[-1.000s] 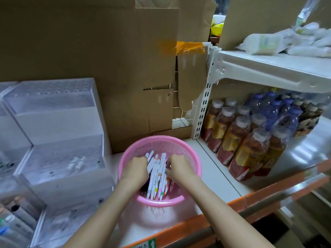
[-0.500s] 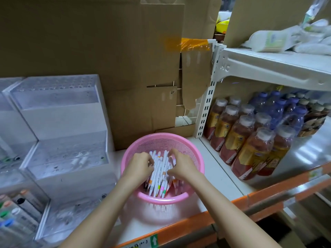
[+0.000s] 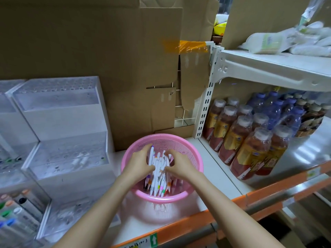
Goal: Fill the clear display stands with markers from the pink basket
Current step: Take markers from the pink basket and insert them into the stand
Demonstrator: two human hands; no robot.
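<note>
Round pink perforated plastic basket [image 3: 187, 149]: stands on the white shelf board [image 3: 215, 169], just right of the display stands. Contents: a bundle of white-barrelled markers with coloured tips [image 3: 157, 176], lying lengthwise.

Tiered clear acrylic display stands [image 3: 59, 111]: the lowest front compartment at far left holds grey capped pens [image 3: 23, 206].

Left hand [image 3: 138, 163]: inside the basket, fingers curled round the bundle's left side.

Right hand [image 3: 180, 165]: inside the basket, fingers and thumb curled round the bundle's right side.

Brown drink bottles [image 3: 250, 151]: ranked on the adjoining shelf to the right.
</note>
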